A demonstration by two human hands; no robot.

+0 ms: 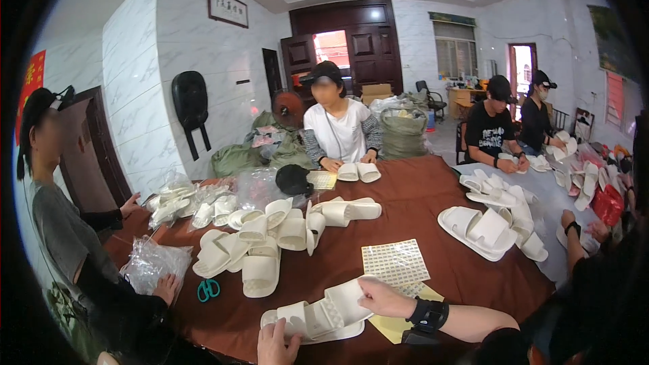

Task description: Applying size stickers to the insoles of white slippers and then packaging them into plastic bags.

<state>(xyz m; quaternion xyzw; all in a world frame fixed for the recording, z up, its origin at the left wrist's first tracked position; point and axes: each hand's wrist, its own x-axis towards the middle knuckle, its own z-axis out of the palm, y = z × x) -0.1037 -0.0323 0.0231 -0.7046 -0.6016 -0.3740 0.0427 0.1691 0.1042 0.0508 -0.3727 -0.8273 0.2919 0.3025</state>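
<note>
Slippers in hand: pair of cream slide slippers [318,316], near table edge, on brown tablecloth [433,209], stacked and overlapping, soles partly up.
Right hand [382,297]: fingers pinching the edge of the upper slipper; black wrist strap [427,314] behind it.
Left hand [275,343]: resting on the lower slipper's near end, fingers curled over it; grip partly cut off by frame edge.
Doing it well (judgement): keep left hand pressing the pair flat so the right can work the top edge without sliding.
Just beside: sticker sheet [395,261], touching yellow paper [399,324] under the right wrist.
Left of that: teal scissors [208,289], pile of loose slippers [270,240], clear plastic bags [150,260].
Around table: other people handling slippers; one opposite in white shirt [340,132].
</note>
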